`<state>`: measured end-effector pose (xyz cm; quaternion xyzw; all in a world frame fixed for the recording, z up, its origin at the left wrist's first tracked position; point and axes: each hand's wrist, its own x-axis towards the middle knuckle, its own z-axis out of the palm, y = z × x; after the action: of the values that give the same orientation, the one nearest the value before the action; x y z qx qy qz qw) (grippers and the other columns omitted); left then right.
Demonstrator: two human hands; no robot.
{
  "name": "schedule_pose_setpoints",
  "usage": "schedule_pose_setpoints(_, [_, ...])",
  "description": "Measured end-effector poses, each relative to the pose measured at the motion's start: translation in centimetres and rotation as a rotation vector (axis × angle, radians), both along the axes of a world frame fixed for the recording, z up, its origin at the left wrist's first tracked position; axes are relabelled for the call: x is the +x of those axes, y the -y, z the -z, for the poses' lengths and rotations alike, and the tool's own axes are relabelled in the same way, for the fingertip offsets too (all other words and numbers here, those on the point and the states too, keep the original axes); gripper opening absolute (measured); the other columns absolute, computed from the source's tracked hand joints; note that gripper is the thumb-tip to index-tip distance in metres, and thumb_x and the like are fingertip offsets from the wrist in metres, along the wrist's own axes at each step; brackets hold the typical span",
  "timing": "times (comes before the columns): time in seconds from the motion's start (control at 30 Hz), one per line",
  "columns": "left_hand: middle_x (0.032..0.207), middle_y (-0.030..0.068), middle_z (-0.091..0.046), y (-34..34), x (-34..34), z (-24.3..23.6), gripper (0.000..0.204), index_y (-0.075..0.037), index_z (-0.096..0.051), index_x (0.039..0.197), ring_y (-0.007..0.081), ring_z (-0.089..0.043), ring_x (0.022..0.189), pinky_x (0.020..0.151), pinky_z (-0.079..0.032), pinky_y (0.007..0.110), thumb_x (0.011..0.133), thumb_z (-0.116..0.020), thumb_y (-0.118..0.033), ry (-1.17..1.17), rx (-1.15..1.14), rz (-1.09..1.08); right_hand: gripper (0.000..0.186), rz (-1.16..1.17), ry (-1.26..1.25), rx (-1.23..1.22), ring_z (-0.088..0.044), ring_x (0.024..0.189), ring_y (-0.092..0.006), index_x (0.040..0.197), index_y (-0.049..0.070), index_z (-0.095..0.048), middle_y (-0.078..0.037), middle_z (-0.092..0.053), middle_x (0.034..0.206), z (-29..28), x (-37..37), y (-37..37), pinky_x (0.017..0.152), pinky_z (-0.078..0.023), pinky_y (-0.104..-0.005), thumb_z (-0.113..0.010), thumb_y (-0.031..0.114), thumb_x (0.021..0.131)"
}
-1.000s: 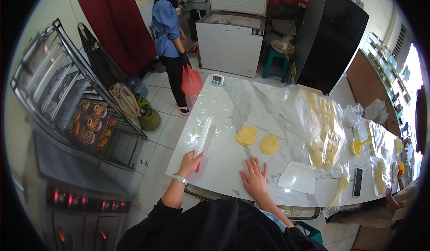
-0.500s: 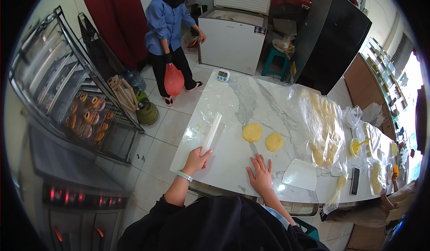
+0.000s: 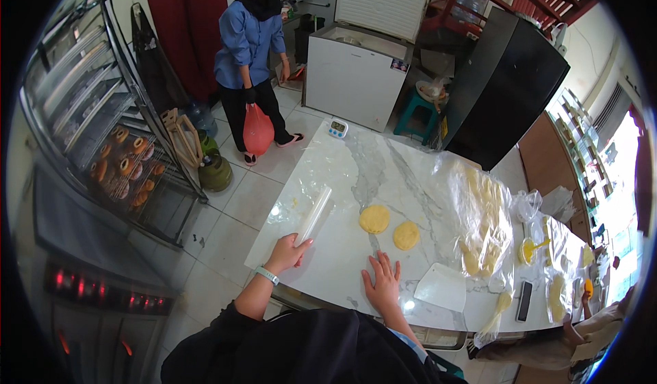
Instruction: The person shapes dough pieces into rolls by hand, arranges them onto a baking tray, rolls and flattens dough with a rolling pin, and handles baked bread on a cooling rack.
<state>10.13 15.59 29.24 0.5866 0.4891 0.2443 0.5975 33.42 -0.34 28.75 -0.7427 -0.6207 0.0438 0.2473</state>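
My left hand [image 3: 287,253] is closed round the near end of a clear rolling pin [image 3: 315,214], which lies slanting on the left part of the marble-patterned table [image 3: 390,178]. My right hand [image 3: 383,280] rests flat on the tabletop, fingers spread, holding nothing. Just beyond its fingertips sit two round, flattened pieces of yellow dough, the left one [image 3: 374,219] a little farther off than the right one [image 3: 406,235]. To the right of that hand lies a flat white dough scraper or sheet [image 3: 441,287].
Plastic-covered dough [image 3: 486,220], a bowl of yellow stuff [image 3: 527,251] and a phone [image 3: 524,301] occupy the table's right. A timer [image 3: 337,128] stands at the far corner. Beyond, a person [image 3: 250,48] holds a red bag [image 3: 258,129] near an open chest freezer [image 3: 356,76]. A bread rack [image 3: 109,124] is left.
The whole view has shifted slightly. Both my hands keep their places on the table. The person in blue has drawn the free hand back from the freezer.
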Motion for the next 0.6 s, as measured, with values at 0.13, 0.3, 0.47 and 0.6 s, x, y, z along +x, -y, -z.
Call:
schedule_pose_setpoints(0.13, [0.054, 0.0027, -0.052, -0.14, -0.11, 0.25, 0.034, 0.0, -0.056, 0.082, 0.0109, -0.053, 0.041, 0.039, -0.045, 0.026, 0.088, -0.062, -0.033, -0.033, -0.008, 0.012, 0.041, 0.0, -0.002, 0.004, -0.037, 0.132, -0.0271, 0.123, 0.01, -0.052, -0.011, -0.044, 0.137, -0.11, -0.07, -0.03, 0.11, -0.017, -0.0524, -0.057, 0.03, 0.088])
schedule_pose_setpoints(0.3, [0.054, 0.003, -0.053, -0.67, 0.2, 0.5, 0.034, 0.0, -0.055, 0.082, 0.0114, -0.053, 0.04, 0.039, -0.045, 0.026, 0.088, -0.063, -0.033, -0.017, -0.02, 0.007, 0.041, 0.006, -0.015, 0.01, -0.037, 0.132, -0.0263, 0.123, 0.009, -0.053, -0.011, -0.045, 0.137, -0.35, 0.35, -0.41, 0.111, -0.017, -0.0506, -0.057, 0.03, 0.088])
schedule_pose_setpoints(0.47, [0.055, 0.0032, -0.053, -0.87, 0.48, 0.24, 0.034, 0.0, -0.055, 0.08, 0.0116, -0.053, 0.04, 0.038, -0.044, 0.026, 0.088, -0.062, -0.032, -0.02, -0.002, 0.002, 0.04, 0.01, -0.011, 0.019, -0.037, 0.131, -0.0257, 0.122, 0.01, -0.053, -0.01, -0.045, 0.137, -0.39, 0.56, -0.55, 0.111, -0.017, -0.0494, -0.057, 0.03, 0.088])
schedule_pose_setpoints(0.6, [0.055, 0.0031, -0.052, -0.69, 0.25, 0.04, 0.033, 0.0, -0.055, 0.079, 0.0117, -0.053, 0.04, 0.039, -0.045, 0.026, 0.088, -0.062, -0.031, -0.029, -0.012, 0.006, 0.039, 0.013, -0.02, 0.023, -0.038, 0.131, -0.0257, 0.122, 0.011, -0.053, -0.011, -0.046, 0.136, -0.04, 0.29, -0.14, 0.111, -0.017, -0.0493, -0.057, 0.03, 0.088])
